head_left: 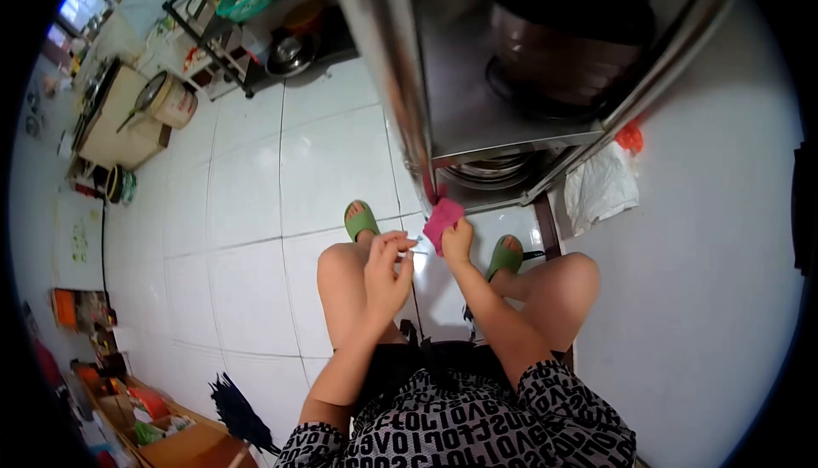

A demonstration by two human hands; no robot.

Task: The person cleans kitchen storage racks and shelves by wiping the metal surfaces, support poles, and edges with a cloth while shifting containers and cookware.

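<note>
My right hand (pixel 457 241) is closed on a pink cloth (pixel 443 219). The cloth's upper end lies against the lower part of a metal shelf's leg (pixel 423 180). To the left of the cloth, my left hand (pixel 388 273) is held in the air with its fingers bent and the thumb apart from them. A small pale bluish spot shows by its fingertips, too small to make out. Both hands are between my knees, above the tiled floor (pixel 247 212).
The metal shelf (pixel 511 142) carries a dark cooker-like appliance (pixel 562 50), with round metal pans (pixel 490 170) beneath. A white plastic bag (pixel 601 188) lies by the right wall. Left are a bucket (pixel 173 101), a pot lid (pixel 290 54), a folded umbrella (pixel 240 413) and a cardboard box (pixel 192 447).
</note>
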